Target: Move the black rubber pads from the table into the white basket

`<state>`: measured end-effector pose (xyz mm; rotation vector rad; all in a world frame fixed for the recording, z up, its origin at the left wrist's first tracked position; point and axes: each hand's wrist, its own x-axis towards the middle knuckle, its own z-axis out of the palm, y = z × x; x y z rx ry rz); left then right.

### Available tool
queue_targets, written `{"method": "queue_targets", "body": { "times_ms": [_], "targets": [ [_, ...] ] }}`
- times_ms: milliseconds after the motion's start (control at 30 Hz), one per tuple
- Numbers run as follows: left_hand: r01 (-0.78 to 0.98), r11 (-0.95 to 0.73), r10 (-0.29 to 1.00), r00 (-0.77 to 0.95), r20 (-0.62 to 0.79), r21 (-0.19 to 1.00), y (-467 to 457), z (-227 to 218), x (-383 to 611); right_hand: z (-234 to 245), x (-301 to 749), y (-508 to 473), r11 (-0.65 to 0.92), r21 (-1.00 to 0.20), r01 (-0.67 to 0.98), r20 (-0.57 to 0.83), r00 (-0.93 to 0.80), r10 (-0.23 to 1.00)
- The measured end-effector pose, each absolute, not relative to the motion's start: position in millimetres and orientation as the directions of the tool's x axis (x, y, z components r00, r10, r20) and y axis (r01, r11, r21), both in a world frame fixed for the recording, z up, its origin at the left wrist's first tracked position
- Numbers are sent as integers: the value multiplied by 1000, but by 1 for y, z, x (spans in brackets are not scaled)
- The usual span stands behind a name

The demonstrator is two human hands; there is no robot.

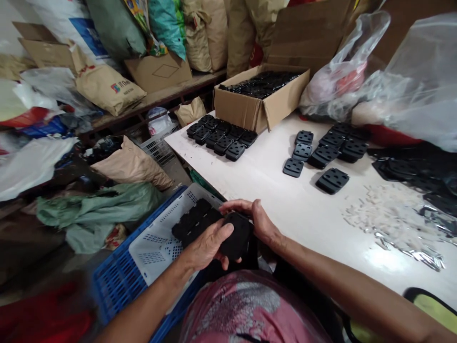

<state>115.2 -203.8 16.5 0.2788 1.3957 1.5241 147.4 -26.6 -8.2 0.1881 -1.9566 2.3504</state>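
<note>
Above a blue plastic crate (117,281), the left hand (207,245) and right hand (255,220) press their grip together around a black pad (237,236).

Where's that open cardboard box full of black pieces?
In the head view, the open cardboard box sits at the far edge of the white table, upper centre, right behind a cluster of black perforated pads.

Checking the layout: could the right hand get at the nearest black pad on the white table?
Probably yes, though it would first have to let go: the right hand grips a black pad with the left hand. Only bare white tabletop lies between it and the nearest black pad.
</note>
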Motion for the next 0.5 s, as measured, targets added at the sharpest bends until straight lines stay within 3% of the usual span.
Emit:
{"method": "queue_targets", "body": {
  "times_ms": [133,300,400,500],
  "targets": [
    [-570,167,753,-453,-477,805,-208,14,129,3,159,-47,-94,-985,-144,134,-986,104],
    [-587,171,707,-487,-513,792,-211,14,142,1,162,-55,-92,-974,-206,185,-963,194],
    [-549,178,677,-534,-506,817,-216,15,146,-6,166,-54,-139,-972,-191,174,-977,126],
    [-543,161,696,-530,-485,824,-224,17,148,-10,169,-54,-305,-945,-115,115,-993,17]
  ]
}}
